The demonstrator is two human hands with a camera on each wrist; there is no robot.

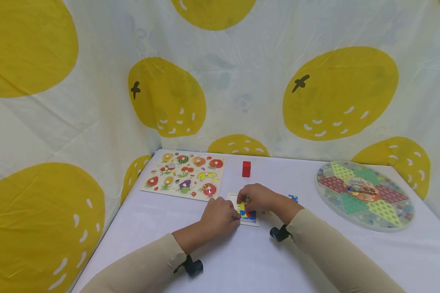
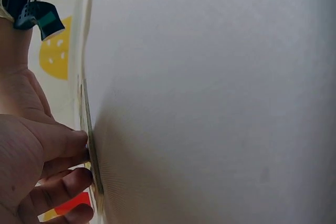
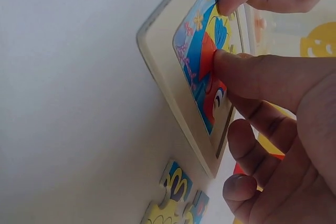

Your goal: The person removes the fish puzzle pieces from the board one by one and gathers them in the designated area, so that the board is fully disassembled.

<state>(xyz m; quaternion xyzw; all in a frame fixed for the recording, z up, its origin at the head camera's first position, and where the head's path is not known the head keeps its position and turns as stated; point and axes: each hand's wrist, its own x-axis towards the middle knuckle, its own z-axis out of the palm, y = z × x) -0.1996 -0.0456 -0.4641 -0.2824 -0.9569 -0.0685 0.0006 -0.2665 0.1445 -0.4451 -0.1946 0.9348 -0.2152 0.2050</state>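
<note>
A small wooden jigsaw board (image 1: pixel 257 223) lies on the white table between the two hands, with red, yellow and blue picture pieces inside its pale frame. My right hand (image 1: pixel 258 198) reaches over it. In the right wrist view its thumb touches a red puzzle piece (image 3: pixel 206 56) in the frame; the other fingers bend behind, and the index fingertip is hidden. My left hand (image 1: pixel 220 217) holds the board's left side, fingers bent, one fingertip on the yellow part of the picture. Loose puzzle pieces (image 3: pixel 164 211) lie beside the board, under the right wrist.
A fruit peg puzzle (image 1: pixel 183 175) lies at the back left. Behind the jigsaw board stands a red block (image 1: pixel 246 169). To the right is a round Chinese checkers board (image 1: pixel 364 195). A curtain (image 1: pixel 242 89) with yellow fruit prints rises behind the table (image 1: pixel 234 260).
</note>
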